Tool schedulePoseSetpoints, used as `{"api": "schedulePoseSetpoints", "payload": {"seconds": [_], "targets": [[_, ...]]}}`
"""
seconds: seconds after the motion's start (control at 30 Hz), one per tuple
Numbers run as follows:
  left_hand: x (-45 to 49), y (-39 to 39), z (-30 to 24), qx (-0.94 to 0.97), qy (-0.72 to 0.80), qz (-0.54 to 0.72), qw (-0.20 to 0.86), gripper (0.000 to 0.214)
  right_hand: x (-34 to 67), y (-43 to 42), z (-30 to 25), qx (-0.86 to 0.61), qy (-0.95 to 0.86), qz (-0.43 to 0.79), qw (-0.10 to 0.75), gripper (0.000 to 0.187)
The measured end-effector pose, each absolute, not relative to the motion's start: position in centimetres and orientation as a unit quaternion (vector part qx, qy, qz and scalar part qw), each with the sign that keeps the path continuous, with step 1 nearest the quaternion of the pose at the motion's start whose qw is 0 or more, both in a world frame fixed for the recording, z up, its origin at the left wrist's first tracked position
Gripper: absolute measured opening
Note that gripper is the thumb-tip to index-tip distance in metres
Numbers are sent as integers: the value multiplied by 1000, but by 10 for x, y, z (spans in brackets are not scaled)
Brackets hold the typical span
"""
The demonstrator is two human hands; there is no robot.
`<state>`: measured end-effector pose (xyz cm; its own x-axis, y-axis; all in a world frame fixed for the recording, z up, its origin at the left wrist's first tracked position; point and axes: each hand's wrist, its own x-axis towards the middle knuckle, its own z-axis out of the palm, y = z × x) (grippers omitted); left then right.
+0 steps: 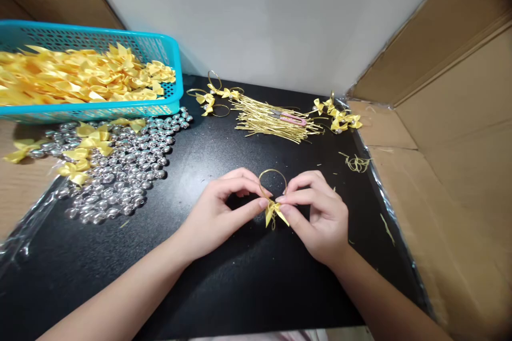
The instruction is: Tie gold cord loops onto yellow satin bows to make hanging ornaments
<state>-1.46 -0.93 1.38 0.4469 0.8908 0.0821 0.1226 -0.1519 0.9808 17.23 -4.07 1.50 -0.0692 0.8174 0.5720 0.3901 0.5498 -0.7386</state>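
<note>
Over the middle of the black table, my left hand (224,210) and my right hand (320,213) meet at a small yellow ribbon bow (274,212). A thin gold cord loop (273,171) rises from the bow and stands up between my fingers. My left thumb and index finger pinch its left side where bow and cord join. On the other side, my right thumb and fingers pinch the bow and cord. Short ends of cord hang below the knot. Whether a bell sits behind the bow is hidden by ribbon and fingertips.
A turquoise basket (176,72) of yellow bows stands at the back left. Before it lie many silver bells (108,192) with loose bows (94,138). Gold cords (264,122) with pink-handled snips (294,119) lie at the back, between looped bows (206,98) and more bows (340,120). Cardboard walls (452,80) flank the table.
</note>
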Motion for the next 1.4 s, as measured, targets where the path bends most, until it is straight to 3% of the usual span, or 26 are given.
{"api": "schedulePoseSetpoints", "payload": {"seconds": [0.2, 0.9, 1.23, 1.4], "targets": [[-15, -7, 19, 680, 394, 310, 536, 19, 173, -40, 15, -421, -736, 132, 513, 11], [-11, -8, 17, 701, 395, 296, 515, 26, 172, -40, 10, -415, -765, 93, 484, 12], [-13, -10, 18, 799, 407, 268, 351, 21, 170, -40, 2, -424, -780, 51, 457, 11], [-12, -11, 18, 808, 405, 271, 332, 20, 169, -40, -1, -432, -779, 56, 452, 11]]}}
